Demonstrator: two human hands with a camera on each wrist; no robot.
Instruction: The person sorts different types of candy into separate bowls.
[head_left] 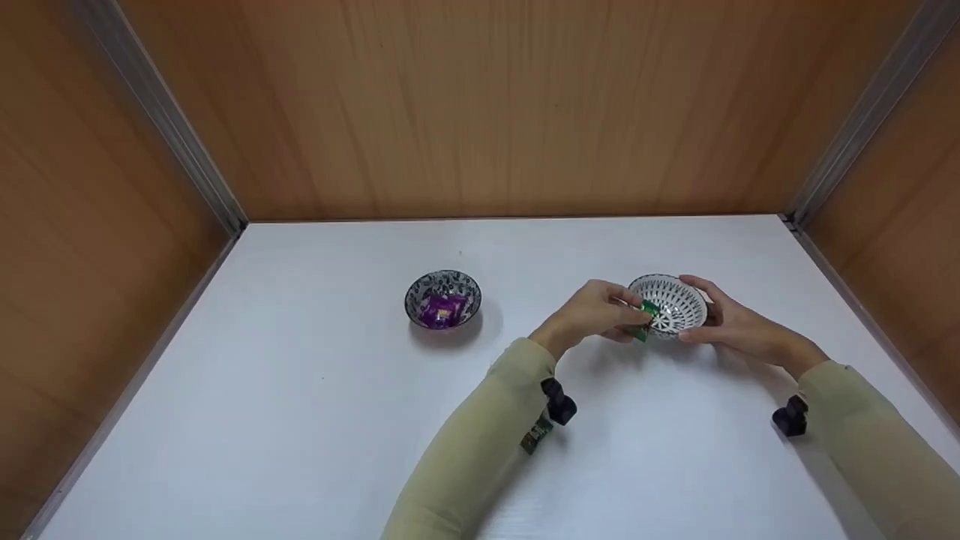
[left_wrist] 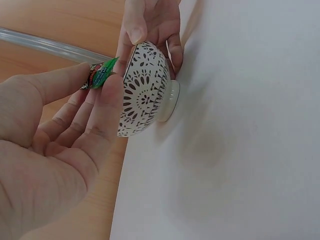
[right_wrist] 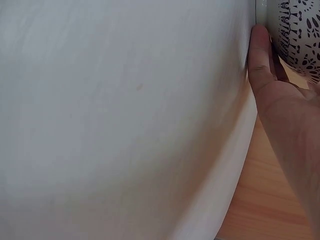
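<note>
My left hand (head_left: 604,311) pinches a small green wrapped packet (left_wrist: 100,73) between thumb and fingertips, at the near-left rim of a white bowl with a dark pattern (head_left: 664,296). From the other side, my right hand (head_left: 739,326) grips this bowl, its thumb at the rim and its fingers along the outer wall. In the left wrist view the bowl (left_wrist: 145,90) shows its patterned outside and white foot, while its inside is hidden. The right wrist view catches only part of the bowl (right_wrist: 300,35) above my right hand (right_wrist: 285,95).
Further left stands a second bowl, black-and-white patterned (head_left: 424,289), with a shiny purple packet (head_left: 442,310) inside. Another green packet (head_left: 536,435) lies on the white table (head_left: 300,435) beside my left forearm. Wooden panels (head_left: 510,112) enclose the table at the back and sides.
</note>
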